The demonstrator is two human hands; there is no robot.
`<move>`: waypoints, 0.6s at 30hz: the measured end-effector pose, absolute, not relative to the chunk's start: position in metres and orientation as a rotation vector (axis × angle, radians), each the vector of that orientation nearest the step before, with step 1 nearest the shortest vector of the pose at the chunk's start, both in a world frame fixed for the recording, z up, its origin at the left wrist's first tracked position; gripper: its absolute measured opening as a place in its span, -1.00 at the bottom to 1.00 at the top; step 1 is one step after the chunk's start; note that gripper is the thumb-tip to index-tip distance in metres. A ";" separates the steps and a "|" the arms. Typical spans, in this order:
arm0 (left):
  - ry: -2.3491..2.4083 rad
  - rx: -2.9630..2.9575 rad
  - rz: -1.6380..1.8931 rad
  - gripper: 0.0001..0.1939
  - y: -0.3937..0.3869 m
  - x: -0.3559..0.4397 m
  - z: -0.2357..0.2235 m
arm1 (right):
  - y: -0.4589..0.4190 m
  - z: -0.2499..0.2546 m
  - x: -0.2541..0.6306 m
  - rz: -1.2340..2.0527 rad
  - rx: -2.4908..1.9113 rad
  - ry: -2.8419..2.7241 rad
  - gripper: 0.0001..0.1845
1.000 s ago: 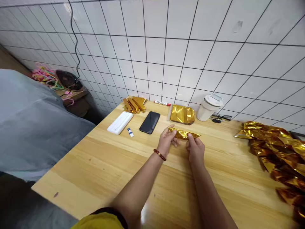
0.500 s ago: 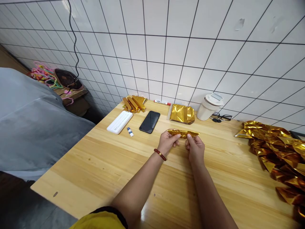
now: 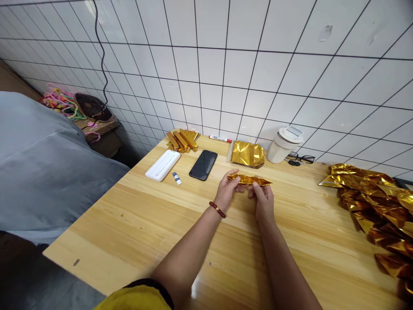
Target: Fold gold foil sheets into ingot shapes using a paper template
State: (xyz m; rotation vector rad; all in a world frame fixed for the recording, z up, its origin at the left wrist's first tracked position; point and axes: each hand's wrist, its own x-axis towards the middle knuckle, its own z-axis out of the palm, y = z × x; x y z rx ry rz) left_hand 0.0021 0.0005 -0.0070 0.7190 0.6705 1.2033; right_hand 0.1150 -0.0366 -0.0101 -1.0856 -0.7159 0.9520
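My left hand (image 3: 226, 190) and right hand (image 3: 265, 203) pinch a folded gold foil strip (image 3: 247, 179); far right, a lidded cup (image 3: 278, 147) hides its contents.

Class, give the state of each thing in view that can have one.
Held foil: folded narrow
Left hand: gripping it
Right hand: gripping it
Phone: lying flat, screen dark
Cup: upright, lid on
Marker: lying flat
Tube: lying flat
Power bank: lying flat
Foil stack: laid flat
Foil strips: heaped
Foil pile: creased
Bracelet: worn
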 end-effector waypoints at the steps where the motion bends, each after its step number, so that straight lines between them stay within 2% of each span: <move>1: 0.669 0.736 1.205 -0.48 0.000 0.002 -0.007 | -0.036 -0.010 0.115 0.947 -1.097 -0.712 -0.58; 18: 0.709 0.905 1.254 -0.55 0.001 0.000 -0.009 | -0.035 -0.013 0.118 0.907 -1.189 -0.690 -0.56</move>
